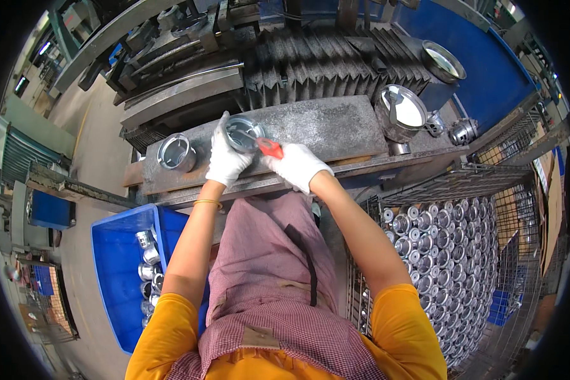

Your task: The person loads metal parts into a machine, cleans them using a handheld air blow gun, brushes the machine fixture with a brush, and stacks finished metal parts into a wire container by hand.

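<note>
Nearest me I see the checked apron (266, 253), flanked by a blue bin (120, 285) on the left and a wire cage (386, 197) of metal parts on the right. Beyond, my left hand (228, 155) is wrapped around a round metal housing (240, 125) at the metal plate (323, 123); I can't tell whether it's lifted. My right hand (297, 166) is clamped on a red-handled tool (270, 148), its tip at the housing's opening. Dark bellows (335, 60) lie farther back.
</note>
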The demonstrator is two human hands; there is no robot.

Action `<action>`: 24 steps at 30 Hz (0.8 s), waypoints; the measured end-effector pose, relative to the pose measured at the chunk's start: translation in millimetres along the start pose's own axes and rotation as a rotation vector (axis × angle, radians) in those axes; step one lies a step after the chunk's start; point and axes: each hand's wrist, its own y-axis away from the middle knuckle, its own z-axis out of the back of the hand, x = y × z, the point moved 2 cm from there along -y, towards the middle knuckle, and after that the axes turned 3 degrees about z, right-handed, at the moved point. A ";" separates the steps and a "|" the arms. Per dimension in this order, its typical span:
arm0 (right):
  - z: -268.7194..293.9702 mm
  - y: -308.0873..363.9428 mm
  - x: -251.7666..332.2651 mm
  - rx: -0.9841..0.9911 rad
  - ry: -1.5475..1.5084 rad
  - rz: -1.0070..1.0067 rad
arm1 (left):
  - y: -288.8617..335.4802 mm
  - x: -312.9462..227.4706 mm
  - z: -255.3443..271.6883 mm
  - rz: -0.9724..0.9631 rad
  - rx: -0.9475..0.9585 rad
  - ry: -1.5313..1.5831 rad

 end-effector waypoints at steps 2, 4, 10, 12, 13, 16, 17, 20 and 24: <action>1.1 -1.9 -0.2 -0.052 0.064 0.047 | 0.2 0.3 -0.7 -0.008 -0.006 0.000; 0.6 -2.4 -0.1 -0.038 0.080 0.035 | 0.4 1.2 -1.6 -0.016 -0.010 -0.001; 0.2 -3.3 -4.0 -0.008 0.060 0.023 | 1.9 5.9 -5.1 -0.038 -0.023 -0.002; 1.1 -1.3 -0.1 0.007 0.044 0.011 | 1.8 9.1 -4.3 -0.041 -0.028 -0.002; 1.6 -0.2 2.9 0.001 0.051 0.010 | 1.2 11.1 -3.2 -0.048 -0.028 -0.012; -0.6 -2.4 -6.7 -0.036 0.060 0.025 | 3.3 -1.5 -3.2 -0.066 -0.035 -0.054; -0.4 -2.9 -11.9 -0.066 0.059 0.045 | 5.6 -9.2 -3.8 -0.079 -0.043 -0.092; 8.6 1.2 -17.2 -0.064 0.076 -0.044 | 8.6 -30.3 1.9 -0.111 -0.080 -0.214; 5.7 -3.5 -22.0 -0.049 0.054 -0.128 | 7.3 -28.1 5.1 -0.127 -0.090 -0.227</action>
